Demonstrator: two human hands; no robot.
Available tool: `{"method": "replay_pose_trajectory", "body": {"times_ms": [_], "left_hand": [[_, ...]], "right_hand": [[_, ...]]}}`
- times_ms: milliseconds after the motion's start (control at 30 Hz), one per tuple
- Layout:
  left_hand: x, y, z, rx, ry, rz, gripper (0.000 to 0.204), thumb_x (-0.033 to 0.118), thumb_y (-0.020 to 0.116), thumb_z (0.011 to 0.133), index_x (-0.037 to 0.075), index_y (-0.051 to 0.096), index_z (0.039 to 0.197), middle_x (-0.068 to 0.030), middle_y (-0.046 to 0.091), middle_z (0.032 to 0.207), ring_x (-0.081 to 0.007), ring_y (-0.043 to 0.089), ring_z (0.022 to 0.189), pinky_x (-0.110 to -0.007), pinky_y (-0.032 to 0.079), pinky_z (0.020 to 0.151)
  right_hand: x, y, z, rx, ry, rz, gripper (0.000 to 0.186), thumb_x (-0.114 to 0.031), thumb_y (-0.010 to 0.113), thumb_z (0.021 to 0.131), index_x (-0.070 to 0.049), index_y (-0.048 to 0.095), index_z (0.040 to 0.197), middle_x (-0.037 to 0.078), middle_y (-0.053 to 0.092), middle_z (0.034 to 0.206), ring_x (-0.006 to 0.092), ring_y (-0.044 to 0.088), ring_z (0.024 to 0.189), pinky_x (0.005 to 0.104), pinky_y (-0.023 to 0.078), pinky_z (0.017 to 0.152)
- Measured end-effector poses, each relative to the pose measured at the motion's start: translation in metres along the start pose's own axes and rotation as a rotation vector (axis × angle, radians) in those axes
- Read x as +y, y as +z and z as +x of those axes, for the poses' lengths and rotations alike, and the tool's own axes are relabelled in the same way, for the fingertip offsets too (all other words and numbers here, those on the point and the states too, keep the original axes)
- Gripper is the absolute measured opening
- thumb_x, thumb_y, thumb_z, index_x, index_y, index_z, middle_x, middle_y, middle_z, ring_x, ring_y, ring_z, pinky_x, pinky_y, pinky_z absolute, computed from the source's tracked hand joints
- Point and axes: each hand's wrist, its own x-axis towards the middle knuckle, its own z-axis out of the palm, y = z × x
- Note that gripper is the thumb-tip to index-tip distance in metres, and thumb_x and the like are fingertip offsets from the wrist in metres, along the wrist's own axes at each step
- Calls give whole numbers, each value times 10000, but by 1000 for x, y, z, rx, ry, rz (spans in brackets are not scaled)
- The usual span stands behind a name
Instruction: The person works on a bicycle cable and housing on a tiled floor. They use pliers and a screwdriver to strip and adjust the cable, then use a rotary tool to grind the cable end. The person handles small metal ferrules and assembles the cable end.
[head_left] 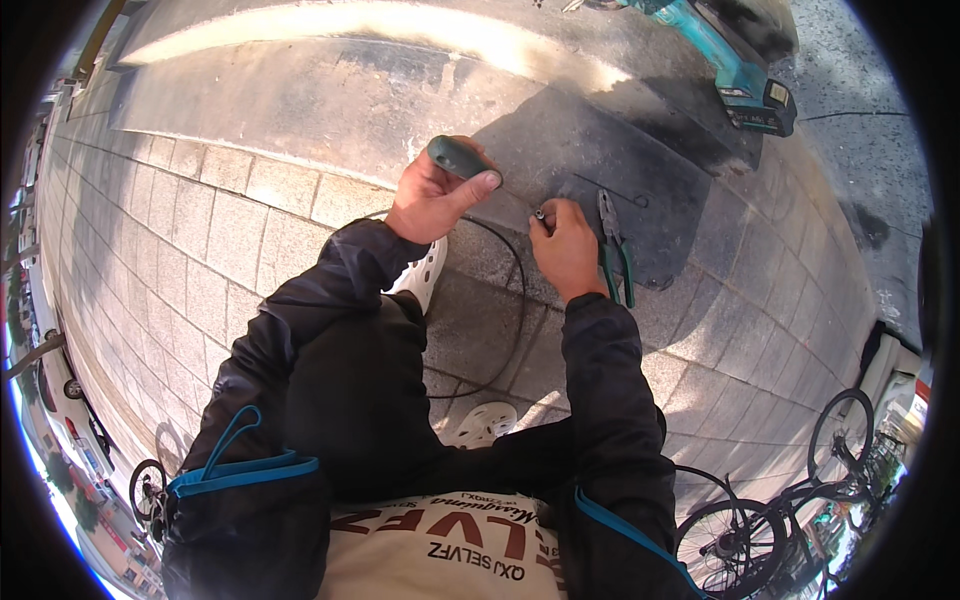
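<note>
My left hand (437, 195) is closed round a dark green rounded handle (460, 157), its thick end up; what lies at its other end is hidden. To the right, my right hand (567, 248) pinches a small dark cylindrical piece (540, 215) with a pale round tip. Just beyond that hand's right side, combination pliers (612, 240) with green grips lie on a dark grey patch (665, 190) of the step. Below and between both hands, a thin black cable (523, 285) loops down over the paving; its upper end runs behind my left wrist.
A teal cordless power tool (718, 55) with a black battery rests at the upper right. The stone step (300, 95) stretches across the far side. My white clogs (487, 424) stand on grey paving slabs (190, 215). Bicycles (735, 535) are at the lower right.
</note>
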Motion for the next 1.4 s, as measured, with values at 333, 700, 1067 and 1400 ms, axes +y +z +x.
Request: {"method": "replay_pose_trajectory", "body": {"times_ms": [333,700,1067,1400], "left_hand": [[5,10,-3,-73,95,307,356,29,805,978,45,584,1257,-50,698,1113,-125,670,1022,-307,567,865],[18,18,-1,-108,129,435,341,84,853,946,44,639,1209,-63,701,1130,-138,685,1012,-306,568,860],[26,33,14,-211,88,544,295,142,868,941,70,681,1157,-59,710,1133,-174,710,1004,-328,572,859],[45,65,30,-476,-87,670,367,186,827,983,95,616,1270,-62,759,1160,-191,753,1048,-341,599,896]], "right_hand": [[1,2,0,14,-1,26,232,-198,775,925,-63,667,1079,143,705,1054,389,713,961,492,562,822],[0,-1,0,21,-15,39,226,-195,770,928,-60,671,1080,153,702,1072,407,712,966,502,562,821],[-1,-1,-2,43,-35,47,224,-194,762,930,-58,671,1083,164,704,1079,425,709,962,502,566,815],[14,-2,1,135,-131,54,191,-127,720,919,-28,655,1069,223,687,1078,476,696,966,544,562,801]]}}
